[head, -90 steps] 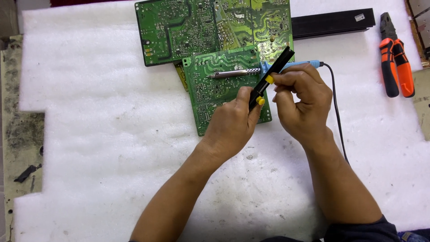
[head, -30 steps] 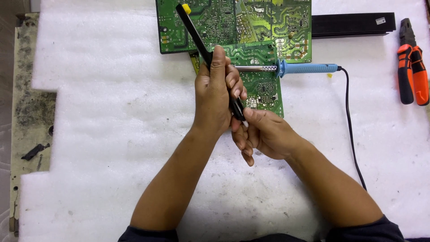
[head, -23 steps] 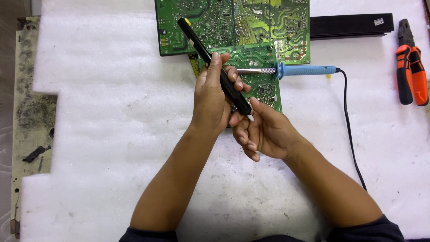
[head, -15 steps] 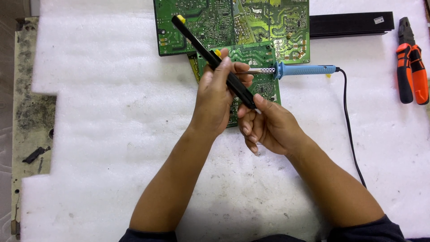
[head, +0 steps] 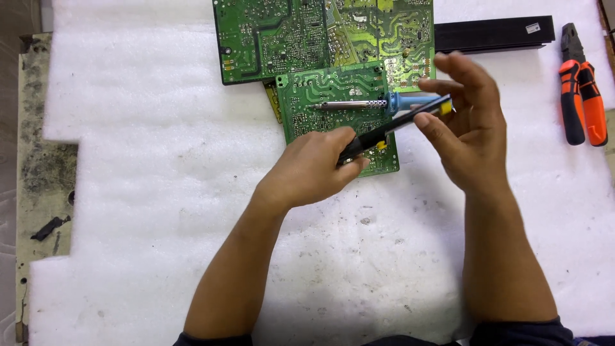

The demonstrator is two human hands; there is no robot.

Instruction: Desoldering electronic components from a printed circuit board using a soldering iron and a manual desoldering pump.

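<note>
Bare forearms, dark sleeve cuffs near the elbows

Three green circuit boards (head: 333, 96), one soldering iron (head: 359, 104), one black-and-yellow tool (head: 397, 122), one orange pliers (head: 582, 96), one black bar (head: 493, 35)

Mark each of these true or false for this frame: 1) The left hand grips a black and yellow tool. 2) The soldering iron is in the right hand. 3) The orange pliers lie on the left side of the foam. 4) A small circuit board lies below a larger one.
1) True: the left hand grips the black and yellow tool.
2) False: the soldering iron lies on the small circuit board; the right hand is at the tool's far end.
3) False: the orange pliers lie at the far right of the foam.
4) True: it overlaps the larger circuit board.
</note>
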